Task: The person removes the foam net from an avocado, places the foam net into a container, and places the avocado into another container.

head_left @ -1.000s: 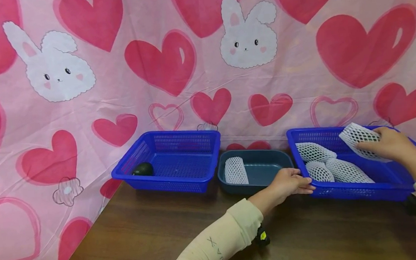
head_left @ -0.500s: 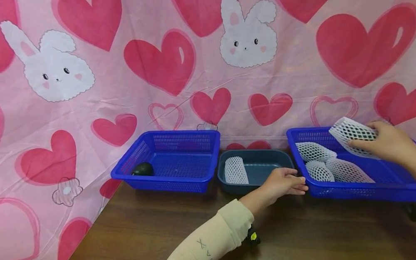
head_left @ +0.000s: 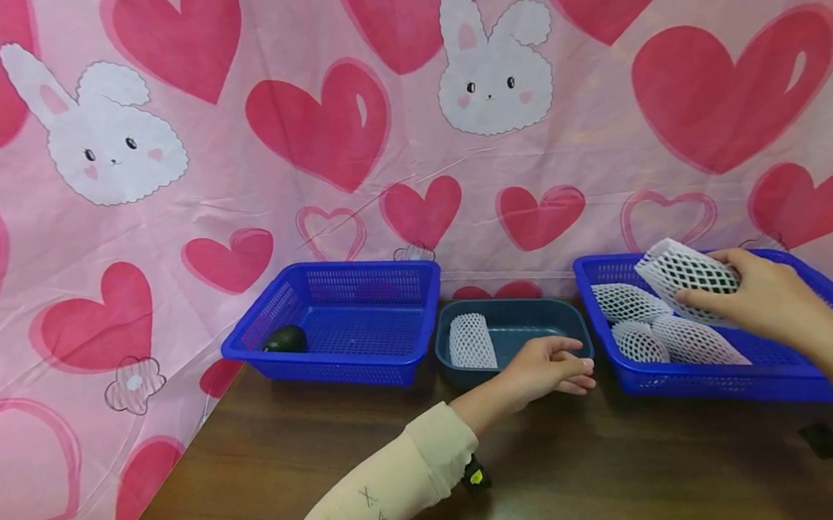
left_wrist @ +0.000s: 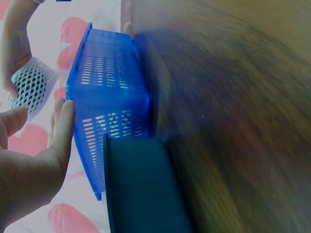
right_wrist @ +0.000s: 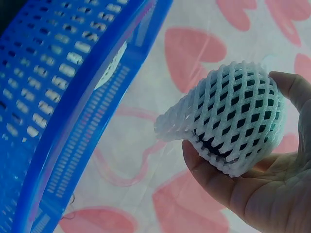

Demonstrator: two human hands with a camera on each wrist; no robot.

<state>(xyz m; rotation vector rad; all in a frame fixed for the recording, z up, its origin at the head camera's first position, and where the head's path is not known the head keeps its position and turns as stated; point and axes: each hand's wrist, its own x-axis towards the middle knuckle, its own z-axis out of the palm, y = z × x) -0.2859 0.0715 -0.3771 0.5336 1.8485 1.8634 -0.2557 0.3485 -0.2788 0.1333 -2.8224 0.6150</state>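
Observation:
My right hand (head_left: 777, 296) holds a dark green fruit, seemingly an avocado, in a white foam net (head_left: 689, 274) above the right blue basket (head_left: 730, 385). In the right wrist view, thumb and fingers grip the wide end of the netted avocado (right_wrist: 238, 114), and the net's narrow end points away. Several more netted fruits (head_left: 695, 340) lie in that basket's left part. My left hand (head_left: 544, 372) hovers with loose fingers at the front right of the dark teal tray (head_left: 532, 326), holding nothing. A flattened foam net (head_left: 472, 342) lies in the tray.
At the left stands another blue basket (head_left: 363, 332) with a bare avocado (head_left: 286, 339) in its left corner. The teal tray sits between both baskets on a brown wooden table (head_left: 316, 470). A pink cloth with hearts (head_left: 329, 134) hangs behind.
My right hand has carried the netted avocado leftward over the right basket. My left hand has drawn away from that basket's front left corner, moving left to the tray's front.

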